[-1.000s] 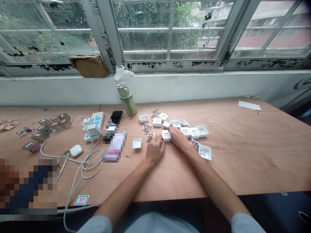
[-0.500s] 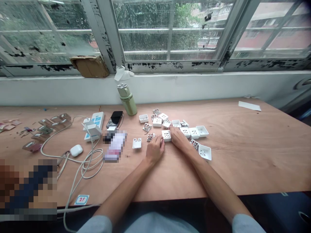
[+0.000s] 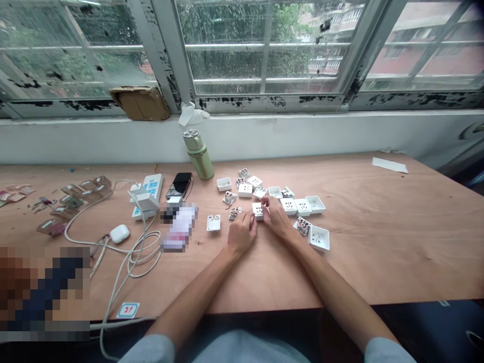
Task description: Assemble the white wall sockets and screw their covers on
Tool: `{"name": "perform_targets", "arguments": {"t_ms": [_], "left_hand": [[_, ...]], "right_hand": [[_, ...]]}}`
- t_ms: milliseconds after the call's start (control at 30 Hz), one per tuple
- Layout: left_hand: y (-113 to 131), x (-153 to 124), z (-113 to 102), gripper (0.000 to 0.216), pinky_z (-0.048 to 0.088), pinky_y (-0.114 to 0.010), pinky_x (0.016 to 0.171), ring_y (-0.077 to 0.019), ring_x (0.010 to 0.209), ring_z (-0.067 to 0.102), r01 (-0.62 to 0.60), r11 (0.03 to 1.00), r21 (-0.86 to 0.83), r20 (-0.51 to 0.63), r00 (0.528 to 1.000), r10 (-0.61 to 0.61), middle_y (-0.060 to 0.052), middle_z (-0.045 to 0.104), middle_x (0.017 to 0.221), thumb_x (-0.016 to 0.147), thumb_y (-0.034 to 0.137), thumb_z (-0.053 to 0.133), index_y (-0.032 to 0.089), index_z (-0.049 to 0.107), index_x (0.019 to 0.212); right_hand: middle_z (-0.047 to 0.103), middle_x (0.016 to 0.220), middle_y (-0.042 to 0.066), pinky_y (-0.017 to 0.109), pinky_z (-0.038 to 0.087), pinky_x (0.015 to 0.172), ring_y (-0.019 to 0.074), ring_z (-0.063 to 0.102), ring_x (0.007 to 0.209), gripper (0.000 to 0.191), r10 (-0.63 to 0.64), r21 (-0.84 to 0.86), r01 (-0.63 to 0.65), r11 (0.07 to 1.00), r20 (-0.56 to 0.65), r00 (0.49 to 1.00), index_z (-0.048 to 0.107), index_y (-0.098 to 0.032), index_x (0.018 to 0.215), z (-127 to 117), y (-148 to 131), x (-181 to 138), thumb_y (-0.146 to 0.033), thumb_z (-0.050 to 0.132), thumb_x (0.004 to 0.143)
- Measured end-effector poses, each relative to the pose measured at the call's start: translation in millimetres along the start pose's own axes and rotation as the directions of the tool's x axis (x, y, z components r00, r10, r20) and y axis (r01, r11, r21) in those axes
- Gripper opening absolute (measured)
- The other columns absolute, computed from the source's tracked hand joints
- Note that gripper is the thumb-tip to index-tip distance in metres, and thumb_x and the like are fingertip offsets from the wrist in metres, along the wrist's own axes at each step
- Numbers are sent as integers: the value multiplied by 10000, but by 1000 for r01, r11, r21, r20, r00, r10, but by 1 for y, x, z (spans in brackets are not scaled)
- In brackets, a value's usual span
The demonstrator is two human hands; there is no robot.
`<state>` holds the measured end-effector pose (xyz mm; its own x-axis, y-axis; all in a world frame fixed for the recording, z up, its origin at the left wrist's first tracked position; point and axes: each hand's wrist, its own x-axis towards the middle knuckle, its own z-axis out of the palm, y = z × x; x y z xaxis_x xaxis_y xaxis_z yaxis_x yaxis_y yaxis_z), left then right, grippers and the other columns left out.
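Fingers (image 3: 266,200) of the right hand (image 3: 279,220) bend close together over the right side of a white socket block (image 3: 258,210) lying face up on a wooden surface (image 3: 381,242). Left hand (image 3: 241,235), loosely curled, sits at the block's left edge; whether either hand actually grips it cannot be told at this distance. Just beyond the left knuckles lies a metal-fitted insert (image 3: 235,213), with a white back plate (image 3: 214,223) farther left. To the right, two more sockets (image 3: 289,206) line up beside an open white box (image 3: 316,204), while a shallow housing (image 3: 319,238) lies near the right forearm. Farther out stand a green bottle (image 3: 200,157) and, left of it, a dark-screened phone (image 3: 179,184).
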<state>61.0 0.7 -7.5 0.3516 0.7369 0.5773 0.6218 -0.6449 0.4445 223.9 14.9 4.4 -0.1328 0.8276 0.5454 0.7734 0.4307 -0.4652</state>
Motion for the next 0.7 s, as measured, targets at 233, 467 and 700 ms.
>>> {"name": "perform_targets", "arguments": {"t_ms": [233, 467, 700], "left_hand": [[0, 0, -1, 183, 538, -360, 846, -213, 970, 625, 7, 1000, -4, 16, 1000, -7, -82, 663, 1031, 902, 151, 484, 186, 578, 1055], [-1, 0, 0, 196, 537, -368, 864, -218, 993, 623, 11, 1000, -7, 29, 1000, -11, -85, 662, 1051, 895, 143, 485, 190, 580, 1060], [-1, 1, 0, 234, 537, -377, 890, -222, 1016, 620, 9, 1000, 4, 40, 999, -9, -86, 657, 1089, 887, 138, 493, 191, 576, 1099]], "right_hand": [[601, 994, 114, 349, 489, 783, 219, 571, 895, 189, 44, 86, -41, 995, -25, 999, 507, -149, 1079, 14, -1, -3, -173, 399, 927], [602, 1001, 115, 361, 474, 828, 227, 570, 934, 186, 35, 62, -34, 997, -13, 999, 518, -154, 1064, 14, -1, -4, -197, 385, 941], [606, 981, 122, 358, 471, 829, 232, 565, 936, 184, -6, 29, 6, 1000, -1, 1000, 528, -144, 1037, 8, -5, -6, -191, 374, 948]]}}
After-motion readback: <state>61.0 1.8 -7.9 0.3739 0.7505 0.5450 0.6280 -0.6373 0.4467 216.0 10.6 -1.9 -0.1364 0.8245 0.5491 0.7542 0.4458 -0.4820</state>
